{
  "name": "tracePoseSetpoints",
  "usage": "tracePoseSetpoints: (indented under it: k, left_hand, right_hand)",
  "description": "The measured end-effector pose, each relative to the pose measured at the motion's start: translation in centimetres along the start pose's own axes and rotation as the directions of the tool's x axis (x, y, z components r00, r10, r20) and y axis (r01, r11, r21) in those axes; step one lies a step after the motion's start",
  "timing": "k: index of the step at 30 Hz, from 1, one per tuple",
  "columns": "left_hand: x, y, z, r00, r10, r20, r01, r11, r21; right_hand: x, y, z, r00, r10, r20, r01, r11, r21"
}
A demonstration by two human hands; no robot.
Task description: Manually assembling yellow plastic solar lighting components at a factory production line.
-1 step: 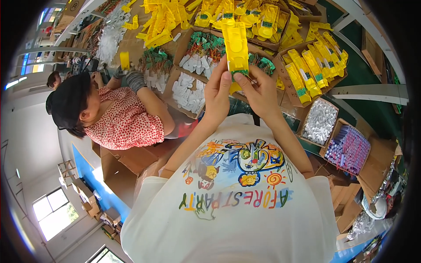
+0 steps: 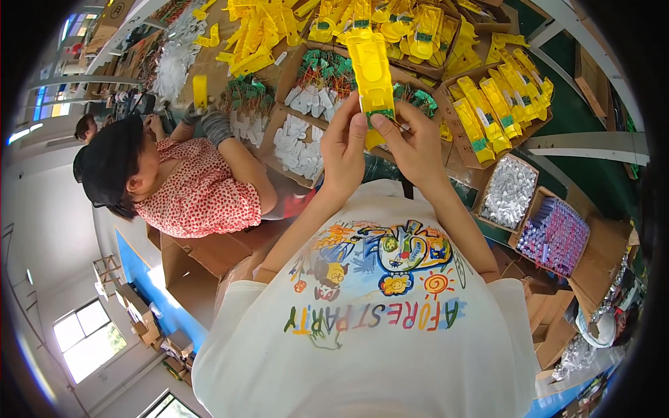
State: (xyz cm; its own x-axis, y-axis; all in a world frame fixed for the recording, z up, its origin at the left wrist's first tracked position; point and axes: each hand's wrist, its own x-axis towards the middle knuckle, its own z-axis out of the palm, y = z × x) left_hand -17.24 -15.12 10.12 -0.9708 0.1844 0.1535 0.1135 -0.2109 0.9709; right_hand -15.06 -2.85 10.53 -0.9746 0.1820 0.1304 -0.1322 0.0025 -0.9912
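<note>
Both my hands hold up a long yellow plastic shell [image 2: 371,70], with round hollows moulded along its inner side. A small green circuit board [image 2: 380,115] sits at its lower end. My left hand [image 2: 343,150] pinches the left edge near the board, thumb on top. My right hand [image 2: 412,148] grips the right edge, its thumb against the board. The fingertips behind the shell are hidden. Just beyond my hands stand an open box of green boards with wires [image 2: 327,67] and a carton of small white plastic pieces [image 2: 298,150].
Right of me, a carton [image 2: 465,143] holds yellow shells fitted with boards. Nearer are a box of small clear-white parts [image 2: 510,191] and one of purple-pink cylinders [image 2: 554,237]. Loose yellow shells [image 2: 258,31] pile up at the back. A co-worker [image 2: 198,184] at left holds a yellow piece [image 2: 200,90].
The far end of the yellow shell in my hands has tipped slightly to the left. The co-worker's yellow piece has shifted and turned a little. My grip looks the same.
</note>
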Motion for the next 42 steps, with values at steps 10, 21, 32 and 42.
tracePoseSetpoints:
  k: [10,21,32,42]
  left_hand:
    - [0.0,1.0,-0.5,0.999,-0.014,-0.037,0.028,0.919,0.392]
    - [0.5,-0.8,-1.5,0.844,-0.417,0.336,0.536,0.643,-0.547]
    - [0.8,-1.1,-0.2,0.832,-0.417,0.365,0.548,0.719,-0.428]
    - [1.3,-0.6,-0.9,0.697,-0.466,0.545,0.705,0.307,-0.639]
  right_hand:
    - [0.2,-0.2,-0.2,0.992,-0.115,-0.054,0.095,0.953,-0.286]
    - [-0.1,0.0,-0.4,0.999,0.049,0.015,-0.048,0.997,-0.065]
    - [-0.1,1.2,-0.9,0.997,0.034,-0.065,-0.043,0.988,-0.145]
    - [1.5,-2.3,-2.4,0.922,-0.369,0.115,0.359,0.706,-0.611]
